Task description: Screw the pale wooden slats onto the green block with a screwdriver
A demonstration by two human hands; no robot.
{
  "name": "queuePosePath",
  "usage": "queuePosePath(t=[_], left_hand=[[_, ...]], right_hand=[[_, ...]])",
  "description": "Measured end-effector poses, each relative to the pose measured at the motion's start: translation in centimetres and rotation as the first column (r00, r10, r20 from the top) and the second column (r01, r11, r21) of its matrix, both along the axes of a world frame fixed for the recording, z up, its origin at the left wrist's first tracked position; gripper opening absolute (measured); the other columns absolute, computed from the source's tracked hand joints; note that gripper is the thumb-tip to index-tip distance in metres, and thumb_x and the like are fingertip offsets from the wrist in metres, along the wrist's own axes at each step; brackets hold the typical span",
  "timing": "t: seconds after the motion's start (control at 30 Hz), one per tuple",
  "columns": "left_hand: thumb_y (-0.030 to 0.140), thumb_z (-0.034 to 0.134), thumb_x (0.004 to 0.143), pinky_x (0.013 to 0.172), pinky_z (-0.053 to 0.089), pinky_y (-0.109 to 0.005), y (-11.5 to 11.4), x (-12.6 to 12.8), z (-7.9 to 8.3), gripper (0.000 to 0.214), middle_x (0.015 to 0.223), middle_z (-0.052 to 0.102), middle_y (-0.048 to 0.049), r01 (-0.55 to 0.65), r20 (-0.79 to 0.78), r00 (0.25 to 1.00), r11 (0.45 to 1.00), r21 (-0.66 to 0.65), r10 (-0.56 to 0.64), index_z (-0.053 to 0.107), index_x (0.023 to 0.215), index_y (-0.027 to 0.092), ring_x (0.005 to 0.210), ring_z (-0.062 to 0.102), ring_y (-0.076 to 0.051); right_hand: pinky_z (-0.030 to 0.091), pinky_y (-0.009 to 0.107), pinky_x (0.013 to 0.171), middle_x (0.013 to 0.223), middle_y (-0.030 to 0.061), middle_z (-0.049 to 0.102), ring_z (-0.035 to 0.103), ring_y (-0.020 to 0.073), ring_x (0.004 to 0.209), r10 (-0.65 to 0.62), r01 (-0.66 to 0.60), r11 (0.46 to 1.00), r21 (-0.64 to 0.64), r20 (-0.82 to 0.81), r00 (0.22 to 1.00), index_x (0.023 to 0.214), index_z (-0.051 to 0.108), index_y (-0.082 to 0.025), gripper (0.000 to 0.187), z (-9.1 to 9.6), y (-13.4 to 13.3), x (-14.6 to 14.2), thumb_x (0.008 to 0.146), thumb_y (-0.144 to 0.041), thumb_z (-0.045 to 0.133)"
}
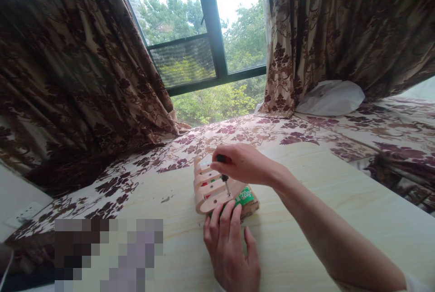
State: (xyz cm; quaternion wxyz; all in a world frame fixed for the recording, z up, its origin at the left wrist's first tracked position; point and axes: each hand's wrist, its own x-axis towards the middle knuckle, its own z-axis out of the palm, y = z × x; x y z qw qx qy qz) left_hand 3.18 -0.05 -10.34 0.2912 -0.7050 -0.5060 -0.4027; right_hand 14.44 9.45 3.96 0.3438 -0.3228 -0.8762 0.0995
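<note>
My right hand (243,163) is closed around the dark handle of a screwdriver (224,178), which stands nearly upright. Its metal shaft points down at a screw spot in a pale wooden rack (200,194) with several rounded slats and dark holes. Under the rack lies a green and red printed cardboard box (249,203) with worn brown edges. From the near side, my left hand (233,246) steadies the rack, fingertips pressed against its front edge. The left thumb sits apart to the right, beside the box.
A pale wood-grain board (306,228) lies under the work, on a floral cloth (234,133). Behind are a window (217,33) and patterned curtains (78,56). A white plastic bag (331,98) rests at the back right. Small dark specks (166,199) lie left of the rack.
</note>
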Motion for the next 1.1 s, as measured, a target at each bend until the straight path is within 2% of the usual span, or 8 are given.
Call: queuePosePath(t=[0.1,0.17,0.33,0.43,0.57,0.67,0.9,1.1], left_hand=[[0.011,0.054,0.072,0.099,0.029,-0.045,0.0,0.0,-0.1,0.041,0.115,0.059,-0.0085,0.005,0.003,1.000,1.000,0.005,-0.005,0.054,0.114,0.013,0.117,0.043,-0.026],[0.011,0.054,0.072,0.099,0.029,-0.045,0.0,0.0,-0.1,0.042,0.115,0.059,-0.0083,0.005,0.006,1.000,1.000,0.005,-0.005,0.053,0.114,0.014,0.117,0.043,-0.026],[0.012,0.053,0.074,0.099,0.029,-0.045,-0.1,0.0,-0.1,0.041,0.115,0.059,-0.0079,0.005,0.009,1.000,1.000,-0.003,-0.005,0.053,0.115,0.015,0.117,0.043,-0.025],[0.012,0.053,0.074,0.099,0.029,-0.044,-0.1,0.0,-0.1,0.041,0.115,0.058,-0.0077,0.002,0.011,1.000,1.000,0.003,-0.002,0.052,0.115,0.015,0.117,0.042,-0.025],[0.012,0.053,0.074,0.099,0.029,-0.044,0.0,0.1,-0.1,0.041,0.115,0.059,-0.0075,-0.002,0.010,1.000,1.000,0.000,0.002,0.053,0.115,0.015,0.117,0.043,-0.025],[0.012,0.053,0.073,0.099,0.029,-0.044,0.1,0.1,-0.1,0.042,0.116,0.058,-0.0078,-0.003,0.011,1.000,1.000,-0.001,0.003,0.053,0.115,0.015,0.117,0.042,-0.025],[0.012,0.053,0.073,0.098,0.030,-0.045,0.0,0.0,-0.1,0.041,0.115,0.059,-0.0081,0.007,0.008,1.000,1.000,0.001,-0.007,0.053,0.114,0.014,0.117,0.043,-0.025],[0.012,0.054,0.073,0.098,0.030,-0.044,0.0,0.0,0.0,0.041,0.115,0.059,-0.0080,0.002,-0.001,1.000,1.000,0.010,-0.002,0.053,0.114,0.015,0.117,0.043,-0.025]], right_hand=[[0.025,0.022,0.055,0.068,-0.0029,0.054,0.040,0.0069,0.059,0.161,-0.161,0.987,-0.012,0.010,0.987,0.086,0.061,-0.019,0.013,0.5,-0.6,0.3,0.081,-0.025,0.051],[0.024,0.022,0.055,0.066,-0.0027,0.052,0.038,0.0069,0.058,0.176,-0.176,0.984,-0.020,0.014,0.984,0.082,0.060,-0.018,0.012,0.5,-0.6,0.2,0.082,-0.025,0.050],[0.022,0.023,0.053,0.060,-0.0022,0.047,0.033,0.0078,0.056,-0.042,0.042,0.999,-0.026,0.004,0.999,0.068,0.053,-0.015,0.022,-0.1,0.5,-0.1,0.083,-0.032,0.050],[0.022,0.024,0.053,0.061,-0.0017,0.048,0.034,0.0083,0.056,-0.096,0.096,0.995,-0.030,0.003,0.995,0.070,0.054,-0.016,0.022,-0.2,0.6,0.1,0.082,-0.034,0.051],[0.024,0.022,0.055,0.068,-0.0022,0.054,0.039,0.0076,0.059,0.099,-0.098,0.995,-0.031,0.028,0.995,0.089,0.060,-0.019,0.013,0.3,-0.1,0.5,0.081,-0.026,0.052],[0.025,0.021,0.056,0.068,-0.0028,0.053,0.040,0.0069,0.060,0.211,-0.210,0.977,-0.028,0.030,0.977,0.089,0.059,-0.018,0.012,0.4,-0.5,0.3,0.082,-0.023,0.051],[0.021,0.023,0.053,0.063,-0.0016,0.048,0.033,0.0081,0.057,-0.050,0.051,0.999,-0.019,0.033,0.998,0.073,0.051,-0.016,0.021,-0.4,0.7,-0.3,0.084,-0.034,0.049],[0.021,0.023,0.054,0.063,-0.0026,0.049,0.032,0.0079,0.056,0.027,-0.031,0.998,0.053,0.060,0.998,0.074,0.052,-0.018,0.023,0.1,-0.2,0.1,0.088,-0.034,0.042]])
